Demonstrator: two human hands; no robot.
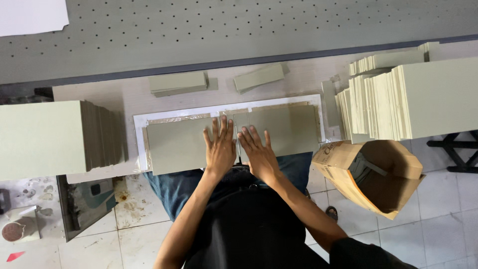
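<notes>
Both hands lie open and flat, fingers spread: the left hand (219, 148) and right hand (257, 152) press side by side on grey board panels (279, 130) laid on a white sheet (141, 122) on the counter (99, 94), between tall board stacks (438, 97).

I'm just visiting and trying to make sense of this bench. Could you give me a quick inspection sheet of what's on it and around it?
Surface: pale worktable with a white rectangular backing sheet laid on it.
Job's things: flat grey-green cardboard panels side by side on the sheet.
Hands: left hand and right hand pressed flat, fingers spread, on the panels near the middle gap.
Clutter: small grey-green board pieces behind; tall stacks of cut grey-green boards at the right, another stack at the left.
Cables: nothing seen.
Surroundings: open brown cardboard box on the tiled floor; grey perforated board behind.
</notes>
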